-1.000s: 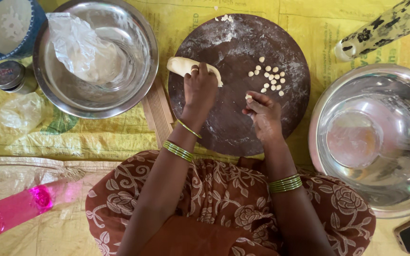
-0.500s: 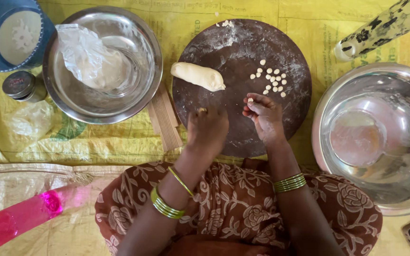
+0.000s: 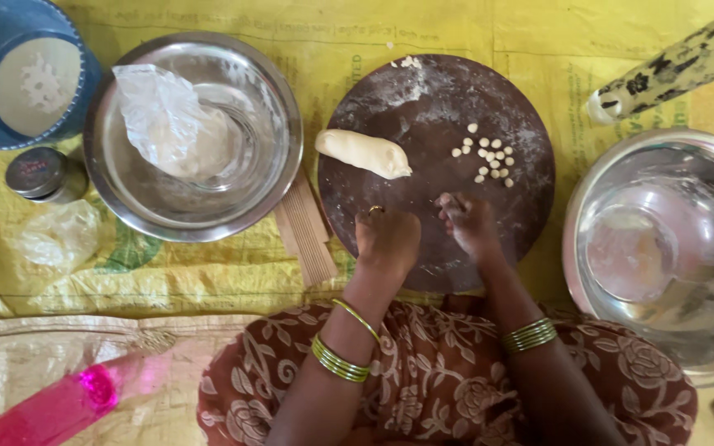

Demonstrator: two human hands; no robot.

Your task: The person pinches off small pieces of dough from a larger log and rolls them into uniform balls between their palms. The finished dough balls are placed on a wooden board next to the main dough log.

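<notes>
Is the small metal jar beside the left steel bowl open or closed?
Closed: the jar stands upright with its dark round lid on top.

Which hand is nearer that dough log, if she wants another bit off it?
Probably left. The left hand rests on the board just below the dough log; the right hand sits nearer the small pieces.

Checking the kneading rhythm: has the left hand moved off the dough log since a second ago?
Yes. The left hand has drawn back toward the body, to the near edge of the round board; the dough log lies untouched.
</notes>
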